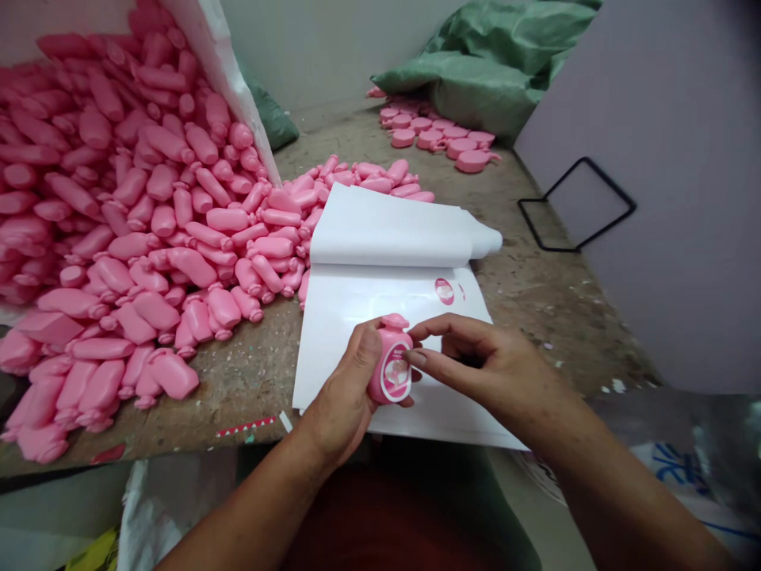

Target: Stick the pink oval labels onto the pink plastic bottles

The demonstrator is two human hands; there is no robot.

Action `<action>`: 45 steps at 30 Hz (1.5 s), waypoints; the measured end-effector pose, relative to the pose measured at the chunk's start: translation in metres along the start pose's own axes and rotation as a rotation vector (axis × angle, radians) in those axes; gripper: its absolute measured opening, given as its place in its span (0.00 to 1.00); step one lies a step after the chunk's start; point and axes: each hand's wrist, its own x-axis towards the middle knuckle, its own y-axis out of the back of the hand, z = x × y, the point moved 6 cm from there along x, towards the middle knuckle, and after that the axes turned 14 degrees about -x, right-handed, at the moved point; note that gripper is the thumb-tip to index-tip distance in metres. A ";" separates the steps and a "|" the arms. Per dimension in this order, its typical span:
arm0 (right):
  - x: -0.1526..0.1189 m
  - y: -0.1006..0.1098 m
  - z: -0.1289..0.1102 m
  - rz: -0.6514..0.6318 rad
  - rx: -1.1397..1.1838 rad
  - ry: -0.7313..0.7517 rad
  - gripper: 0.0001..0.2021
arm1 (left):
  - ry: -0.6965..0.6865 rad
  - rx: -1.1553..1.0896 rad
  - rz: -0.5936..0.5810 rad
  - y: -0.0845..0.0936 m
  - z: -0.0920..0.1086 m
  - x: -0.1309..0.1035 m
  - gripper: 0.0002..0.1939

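Observation:
A small pink plastic bottle [386, 345] stands nearly upright in my left hand [350, 388], whose thumb lies along its side with the fingers curled behind. On the bottle's front sits an oval pink-and-white label [395, 382]. My right hand [481, 357] reaches in from the right, its thumb tip on the label's edge and its index fingertip beside the bottle's shoulder. How firmly these fingertips grip is hard to see. Beneath both hands lies a white label sheet [333, 317], its far part folded over. One oval label [444, 291] remains visible on it, beyond my right hand.
Many pink bottles [226, 218] spill from a white foam box [238, 87] across the left of the worktable [250, 349]. At the back, flat pink pieces [460, 148] lie by a green sack [476, 87]. A black wire frame [576, 202] leans at the right panel.

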 end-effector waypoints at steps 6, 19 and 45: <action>-0.001 0.000 -0.001 0.004 -0.012 -0.019 0.14 | 0.029 0.029 0.021 -0.002 0.002 -0.002 0.23; -0.008 0.008 0.006 0.211 0.062 -0.005 0.15 | 0.039 0.031 -0.065 -0.005 0.003 -0.007 0.25; -0.012 -0.022 0.001 0.150 0.255 0.051 0.15 | 0.218 0.091 -0.142 0.044 0.010 -0.061 0.42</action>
